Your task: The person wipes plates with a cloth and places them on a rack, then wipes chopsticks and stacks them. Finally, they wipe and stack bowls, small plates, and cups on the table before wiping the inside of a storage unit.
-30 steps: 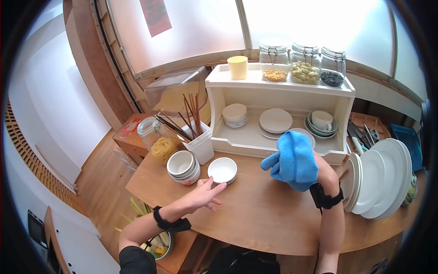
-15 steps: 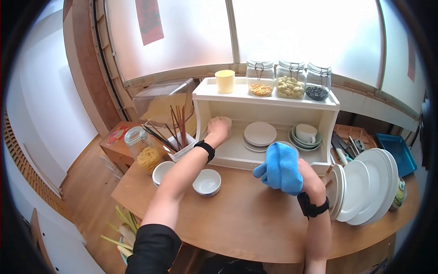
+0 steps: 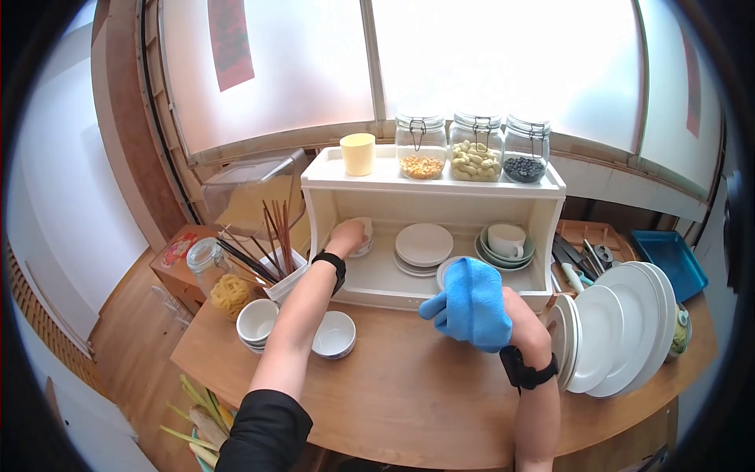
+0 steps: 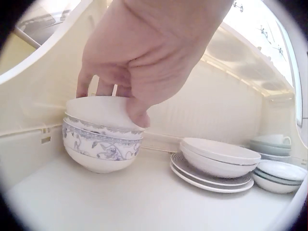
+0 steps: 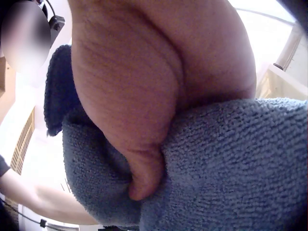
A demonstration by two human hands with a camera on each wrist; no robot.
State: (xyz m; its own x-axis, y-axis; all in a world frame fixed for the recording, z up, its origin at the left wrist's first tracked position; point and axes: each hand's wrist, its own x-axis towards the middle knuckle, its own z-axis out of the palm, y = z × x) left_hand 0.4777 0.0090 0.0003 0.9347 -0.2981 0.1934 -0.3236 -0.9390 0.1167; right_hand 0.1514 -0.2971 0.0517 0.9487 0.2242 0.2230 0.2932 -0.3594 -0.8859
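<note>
Inside the white shelf (image 3: 377, 293), at its left end, my left hand (image 3: 348, 235) reaches over a stack of bowls (image 4: 103, 144). My thumb and fingers grip the white bowl (image 4: 94, 109) on top; the bowls below carry a blue floral pattern. My right hand (image 5: 130, 96) holds a folded blue cloth (image 3: 472, 307) above the table, with the thumb pressed into its fold and the other fingers hidden. On the table near my left forearm stands a single white bowl (image 3: 334, 335), and a bowl stack (image 3: 257, 321) is partly behind that forearm.
White plates (image 3: 425, 244) and green-grey bowls with a cup (image 3: 506, 241) share the shelf. Glass jars (image 3: 476, 149) and a yellow cup (image 3: 358, 154) stand on top. Large plates (image 3: 629, 330) are racked at right; chopsticks (image 3: 277, 236) and a pasta jar (image 3: 224, 283) stand at left.
My left hand has gone from beside the single bowl on the table up into the shelf, onto the bowl stack. The right hand still holds the cloth. The head view has shifted.
</note>
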